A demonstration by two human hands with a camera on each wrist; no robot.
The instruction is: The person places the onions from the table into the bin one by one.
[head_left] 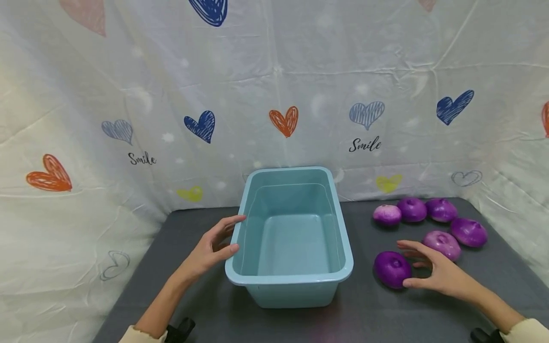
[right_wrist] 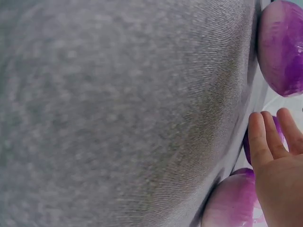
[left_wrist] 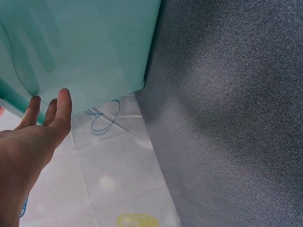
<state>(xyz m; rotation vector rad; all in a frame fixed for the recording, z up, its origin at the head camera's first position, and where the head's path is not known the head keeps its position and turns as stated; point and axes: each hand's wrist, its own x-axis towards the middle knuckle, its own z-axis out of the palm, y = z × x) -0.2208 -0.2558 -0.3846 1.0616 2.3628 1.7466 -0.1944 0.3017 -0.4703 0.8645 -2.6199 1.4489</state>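
A light blue plastic tub [head_left: 296,243] stands in the middle of the table with nothing inside it. My left hand [head_left: 216,243] is at its left rim, thumb and fingers loosely spread; the left wrist view has those fingers [left_wrist: 63,111] beside the tub's outer wall [left_wrist: 104,52]. A deep purple onion [head_left: 392,269] sits by itself to the right of the tub. Beside it my right hand [head_left: 437,271] has its thumb low at the onion's right edge and its fingers extended past the upper right. The right wrist view shows the fingers [right_wrist: 259,137] straight, below that onion [right_wrist: 284,52].
Behind the right hand lie several more onions, including a pale pink-purple onion [head_left: 442,245], a purple onion [head_left: 469,232] and a small pale onion [head_left: 387,215]. A dark grey cloth [head_left: 206,305] covers the table. A white curtain [head_left: 240,157] printed with hearts hangs along the back.
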